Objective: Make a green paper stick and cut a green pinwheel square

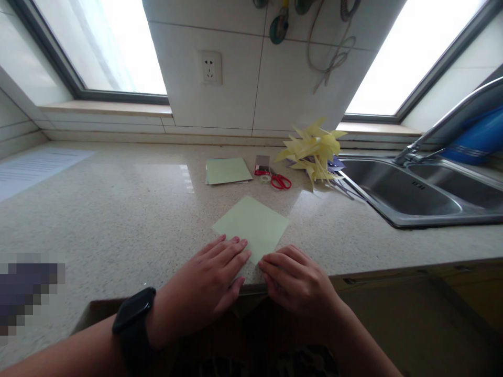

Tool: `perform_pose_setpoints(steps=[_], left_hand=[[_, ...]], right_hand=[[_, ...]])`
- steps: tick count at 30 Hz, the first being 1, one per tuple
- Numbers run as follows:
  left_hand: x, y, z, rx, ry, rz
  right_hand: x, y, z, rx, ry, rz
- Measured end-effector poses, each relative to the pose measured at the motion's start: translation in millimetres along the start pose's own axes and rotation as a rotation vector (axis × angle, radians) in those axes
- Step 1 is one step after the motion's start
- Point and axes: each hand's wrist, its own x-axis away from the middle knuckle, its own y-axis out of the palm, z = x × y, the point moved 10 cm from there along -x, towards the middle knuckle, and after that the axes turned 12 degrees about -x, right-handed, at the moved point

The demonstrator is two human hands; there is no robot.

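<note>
A pale green square sheet of paper [253, 222] lies on the counter, turned so one corner points at me. My left hand [214, 275] rests flat on its lower left edge with the fingers stretched out; a black watch is on that wrist. At the sheet's near corner, my right hand [296, 275] has its fingers pressed together on the paper, and the thumb is partly hidden. Beyond the sheet are a stack of green paper [228, 171], red-handled scissors [281, 181] and a small ring of tape [265, 178].
A small red and clear box [262, 165] sits beside the scissors. Yellow folded paper pinwheels [314, 149] are piled near the steel sink [401, 188]. A printed sheet [39, 167] lies far left, and a blurred dark patch is at the left edge. The counter's front edge runs below my hands.
</note>
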Motion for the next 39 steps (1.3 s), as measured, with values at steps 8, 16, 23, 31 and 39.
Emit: perform_pose_setpoints(steps=[8, 16, 23, 31, 39], left_hand=[[0.7, -0.5, -1.1, 0.012, -0.017, 0.016], [2.7, 3.5, -2.0, -0.02, -0.017, 0.016], [2.3, 1.5, -0.6, -0.046, -0.011, 0.022], [3.0, 2.3, 0.2, -0.068, -0.015, 0.034], [2.7, 5.0, 0.4, -0.076, -0.004, 0.019]], right_hand=[[6.5, -0.3, -3.1, -0.041, 0.072, -0.007], [18.5, 7.4, -12.0, 0.022, 0.204, 0.044], [23.1, 12.3, -11.6, 0.049, 0.229, 0.031], [24.9, 16.7, -9.5, 0.1, 0.263, 0.042], [22.9, 19.9, -9.0, 0.142, 0.304, 0.061]])
